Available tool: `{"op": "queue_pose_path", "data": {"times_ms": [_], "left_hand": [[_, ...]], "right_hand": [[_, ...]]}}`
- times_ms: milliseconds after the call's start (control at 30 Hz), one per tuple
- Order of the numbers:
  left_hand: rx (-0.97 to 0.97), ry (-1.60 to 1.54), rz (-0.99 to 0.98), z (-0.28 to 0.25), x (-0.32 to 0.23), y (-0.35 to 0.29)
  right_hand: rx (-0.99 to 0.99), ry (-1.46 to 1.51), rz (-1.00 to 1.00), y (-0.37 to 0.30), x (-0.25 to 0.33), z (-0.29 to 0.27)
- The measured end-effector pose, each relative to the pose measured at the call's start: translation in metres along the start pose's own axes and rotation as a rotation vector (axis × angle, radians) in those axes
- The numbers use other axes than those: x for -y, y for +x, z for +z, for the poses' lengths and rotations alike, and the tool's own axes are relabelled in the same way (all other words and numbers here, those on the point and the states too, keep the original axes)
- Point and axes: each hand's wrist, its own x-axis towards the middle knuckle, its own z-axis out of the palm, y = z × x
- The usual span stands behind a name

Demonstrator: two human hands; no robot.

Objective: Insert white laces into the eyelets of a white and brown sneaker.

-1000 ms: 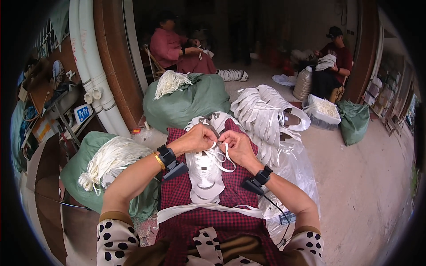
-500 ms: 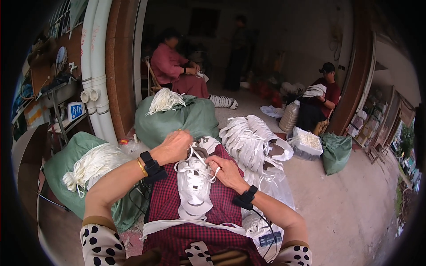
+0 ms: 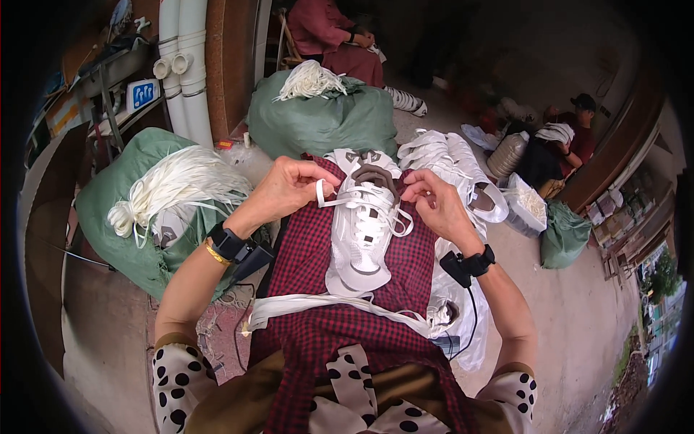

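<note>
A white sneaker point(image 3: 359, 249) lies on the red-and-black checked cloth point(image 3: 312, 242) in front of me, its toe toward me and its dark-lined opening away. White lace runs through its eyelets. My left hand point(image 3: 288, 189), closed in a pinch beside the shoe's opening, holds a white shoelace point(image 3: 323, 194) that hangs in a small bend. On the other side, my right hand point(image 3: 439, 206) has its thumb and fingers drawn together; what is between them, if anything, I cannot make out. A loose lace loop point(image 3: 406, 226) sticks out just below it.
White lace bundles point(image 3: 181, 184) lie on a green sack point(image 3: 108, 217) at left and on another green sack point(image 3: 325, 123) ahead. Stacked white shoes point(image 3: 434, 153) stand at right, near a clear box point(image 3: 524, 206). More laces point(image 3: 340, 307) cross my lap. Two people sit beyond, handling white items.
Both hands have moved apart, away from the shoe's tongue to either side, the left drawing a lace outward. The view has tilted down and shifted, so the surroundings appear higher and farther right.
</note>
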Motion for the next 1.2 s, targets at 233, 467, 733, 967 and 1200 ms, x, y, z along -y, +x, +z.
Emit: {"op": "queue_pose_path", "data": {"times_ms": [233,467,733,967,1200], "left_hand": [[-0.046,-0.123,0.083,0.028,0.041,0.015],[-0.087,-0.039,0.017,0.044,0.041,0.019],[-0.194,0.095,0.109,0.048,0.044,0.023],[-0.204,-0.058,0.012,0.057,0.041,0.02],[-0.14,0.278,0.134,0.056,0.021,0.023]], "right_hand": [[0.115,-0.02,-0.222,0.032,0.021,0.047],[-0.017,-0.056,-0.19,0.042,0.006,0.058],[0.039,0.128,-0.073,0.043,-0.011,0.063],[0.085,0.192,0.024,0.041,-0.011,0.061],[0.03,0.236,-0.027,0.045,-0.022,0.066]]}}
